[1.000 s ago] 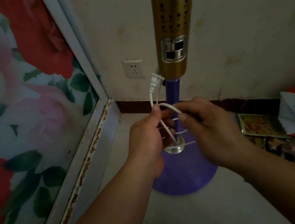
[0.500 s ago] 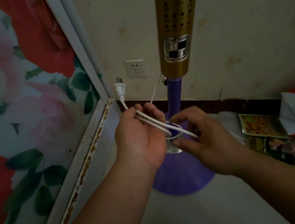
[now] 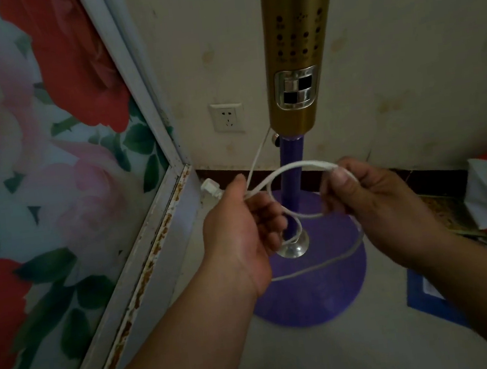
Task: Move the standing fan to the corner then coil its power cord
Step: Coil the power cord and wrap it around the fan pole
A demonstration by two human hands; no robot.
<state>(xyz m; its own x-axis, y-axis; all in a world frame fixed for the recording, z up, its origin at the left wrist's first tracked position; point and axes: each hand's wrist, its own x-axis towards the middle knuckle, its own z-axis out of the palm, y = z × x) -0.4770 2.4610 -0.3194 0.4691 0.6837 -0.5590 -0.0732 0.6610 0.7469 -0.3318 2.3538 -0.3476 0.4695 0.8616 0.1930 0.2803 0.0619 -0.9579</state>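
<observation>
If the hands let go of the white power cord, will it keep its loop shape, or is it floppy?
Probably floppy. The white power cord bends in a soft arc between the left hand and the right hand, and a slack stretch droops onto the purple base. It looks thin and light, so the loops would likely fall open. The plug end may pull down first.

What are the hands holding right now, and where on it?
Both hold the fan's white power cord. The left hand pinches it near the plug end; the right hand grips the top of a loop between thumb and fingers.
</observation>
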